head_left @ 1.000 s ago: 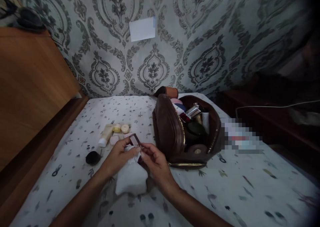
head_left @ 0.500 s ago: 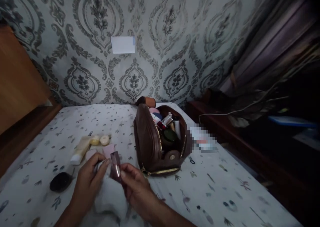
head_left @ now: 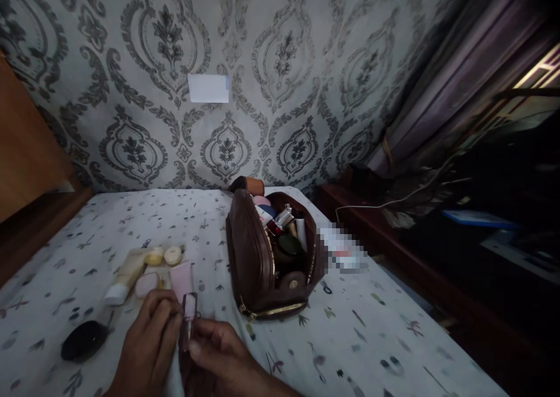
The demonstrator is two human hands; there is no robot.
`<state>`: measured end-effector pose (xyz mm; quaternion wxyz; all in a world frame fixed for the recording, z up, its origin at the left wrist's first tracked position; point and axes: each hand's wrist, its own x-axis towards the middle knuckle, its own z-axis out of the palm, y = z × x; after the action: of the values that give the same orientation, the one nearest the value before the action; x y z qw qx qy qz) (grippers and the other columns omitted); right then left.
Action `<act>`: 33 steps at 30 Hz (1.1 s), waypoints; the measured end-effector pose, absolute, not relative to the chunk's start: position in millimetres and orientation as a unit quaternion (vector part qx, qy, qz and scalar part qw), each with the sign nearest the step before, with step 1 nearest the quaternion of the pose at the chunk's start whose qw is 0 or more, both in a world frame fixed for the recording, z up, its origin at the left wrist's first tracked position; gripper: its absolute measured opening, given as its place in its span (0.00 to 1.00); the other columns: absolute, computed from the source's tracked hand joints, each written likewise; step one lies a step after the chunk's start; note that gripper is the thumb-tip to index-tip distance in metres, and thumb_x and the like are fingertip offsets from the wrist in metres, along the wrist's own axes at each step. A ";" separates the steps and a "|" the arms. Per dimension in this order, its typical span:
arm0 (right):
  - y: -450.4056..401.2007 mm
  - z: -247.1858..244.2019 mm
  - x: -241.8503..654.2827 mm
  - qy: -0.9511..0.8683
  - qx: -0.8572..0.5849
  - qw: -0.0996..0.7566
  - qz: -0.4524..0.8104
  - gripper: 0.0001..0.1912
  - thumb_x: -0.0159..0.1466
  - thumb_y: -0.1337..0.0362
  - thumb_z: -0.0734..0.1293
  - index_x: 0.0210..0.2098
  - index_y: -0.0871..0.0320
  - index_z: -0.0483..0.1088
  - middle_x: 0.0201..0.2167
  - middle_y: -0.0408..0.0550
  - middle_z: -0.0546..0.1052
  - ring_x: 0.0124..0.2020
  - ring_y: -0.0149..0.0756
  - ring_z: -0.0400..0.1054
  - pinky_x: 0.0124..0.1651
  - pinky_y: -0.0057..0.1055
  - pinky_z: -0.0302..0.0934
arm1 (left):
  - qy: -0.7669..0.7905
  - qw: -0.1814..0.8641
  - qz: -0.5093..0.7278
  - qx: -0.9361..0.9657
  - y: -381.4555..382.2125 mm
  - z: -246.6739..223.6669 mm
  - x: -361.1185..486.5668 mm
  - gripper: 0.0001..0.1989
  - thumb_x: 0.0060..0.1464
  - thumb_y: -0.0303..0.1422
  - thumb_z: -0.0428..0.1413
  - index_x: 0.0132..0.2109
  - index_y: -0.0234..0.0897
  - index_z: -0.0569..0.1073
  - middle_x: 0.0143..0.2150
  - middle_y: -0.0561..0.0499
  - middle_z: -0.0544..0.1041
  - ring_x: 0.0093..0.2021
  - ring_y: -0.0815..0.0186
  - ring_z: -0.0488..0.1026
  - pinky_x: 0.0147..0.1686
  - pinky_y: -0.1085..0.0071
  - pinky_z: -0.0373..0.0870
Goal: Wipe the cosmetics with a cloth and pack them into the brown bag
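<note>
My right hand (head_left: 216, 350) grips a slim pink-tinted bottle (head_left: 187, 333) with a glossy, squared, see-through top, held upright between thumb and fingers. Right beside it is my left hand (head_left: 153, 333), fingers curled in; whatever they pinch is hidden. Just beyond the hands lie a pale pink tube (head_left: 181, 277) and a pink rounded case (head_left: 147, 284). A cream tube with a white cap (head_left: 125, 277) and two small round pots (head_left: 172, 255) sit behind these. To the right stands a brown cosmetic bag (head_left: 249, 257), unzipped, holding several cosmetics.
A black oval item (head_left: 84, 341) lies left of my hands on the patterned sheet (head_left: 371, 356). Behind the bag is an orange-and-black object (head_left: 252, 185). The patterned wall (head_left: 227, 140) rises at the back; a wooden panel (head_left: 30, 146) stands left, a curtain (head_left: 406, 128) right.
The view has shifted, and both hands now appear lower. The bottle stands more upright in my right hand. A white item seen beneath the hands is now mostly out of sight.
</note>
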<state>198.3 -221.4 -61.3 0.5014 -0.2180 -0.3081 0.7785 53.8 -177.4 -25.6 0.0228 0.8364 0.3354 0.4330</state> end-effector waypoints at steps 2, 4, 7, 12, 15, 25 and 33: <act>-222.6 -61.3 199.4 -0.298 -0.208 0.496 0.789 0.28 0.51 0.47 0.78 0.40 0.64 0.76 0.24 0.42 0.71 0.25 0.28 0.66 0.34 0.28 0.60 | 0.334 0.027 0.432 0.837 -178.4 -24.6 52.0 0.08 0.65 0.26 0.45 0.41 0.41 0.67 0.36 0.52 0.69 0.36 0.68 0.73 0.37 0.76 0.71; -224.4 -59.6 202.2 -0.293 -0.193 0.468 0.811 0.29 0.50 0.48 0.79 0.41 0.64 0.76 0.25 0.42 0.72 0.25 0.28 0.66 0.35 0.28 0.59 | 0.353 0.015 0.436 0.828 -179.1 -24.4 50.0 0.05 0.65 0.29 0.47 0.43 0.40 0.67 0.37 0.53 0.71 0.36 0.67 0.73 0.36 0.76 0.70; -227.9 -53.2 207.0 -0.300 -0.191 0.423 0.833 0.29 0.49 0.49 0.80 0.41 0.63 0.77 0.26 0.41 0.72 0.28 0.28 0.66 0.39 0.28 0.59 | 0.407 0.000 0.458 0.790 -179.6 -23.7 49.1 0.03 0.63 0.33 0.51 0.43 0.40 0.68 0.38 0.52 0.72 0.36 0.67 0.74 0.36 0.75 0.70; -229.3 -48.5 205.8 -0.260 -0.196 0.446 0.834 0.28 0.44 0.52 0.82 0.38 0.63 0.78 0.27 0.41 0.72 0.28 0.26 0.64 0.41 0.28 0.59 | 0.393 0.018 0.442 0.806 -184.9 -20.3 54.0 0.06 0.62 0.33 0.53 0.35 0.41 0.70 0.37 0.52 0.70 0.39 0.66 0.73 0.40 0.73 0.70; -226.2 -51.4 203.2 -0.229 -0.178 0.472 0.833 0.30 0.44 0.52 0.82 0.40 0.63 0.76 0.26 0.42 0.73 0.27 0.28 0.67 0.37 0.29 0.60 | 0.378 0.043 0.441 0.813 -193.9 -24.3 53.4 0.09 0.64 0.32 0.50 0.42 0.42 0.75 0.44 0.49 0.73 0.46 0.63 0.74 0.45 0.70 0.70; -218.2 -59.0 209.7 -0.280 -0.235 0.535 0.762 0.30 0.46 0.41 0.78 0.34 0.62 0.75 0.24 0.41 0.72 0.23 0.26 0.65 0.27 0.25 0.60 | 0.407 0.151 0.411 0.802 -212.8 -40.7 47.5 0.22 0.64 0.33 0.53 0.63 0.49 0.69 0.59 0.48 0.73 0.59 0.59 0.71 0.55 0.65 0.69; -220.0 -47.2 211.2 -0.331 -0.281 0.541 0.720 0.27 0.55 0.44 0.74 0.44 0.59 0.73 0.23 0.40 0.72 0.22 0.25 0.63 0.24 0.22 0.56 | 0.409 0.115 0.479 0.768 -225.5 -36.0 56.8 0.14 0.63 0.27 0.54 0.53 0.43 0.77 0.45 0.48 0.75 0.46 0.64 0.75 0.44 0.68 0.74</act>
<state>211.2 -220.0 -47.2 0.5410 -0.2810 -0.3308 0.7203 56.8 -225.5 -36.0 0.1153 0.7681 0.4090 0.4789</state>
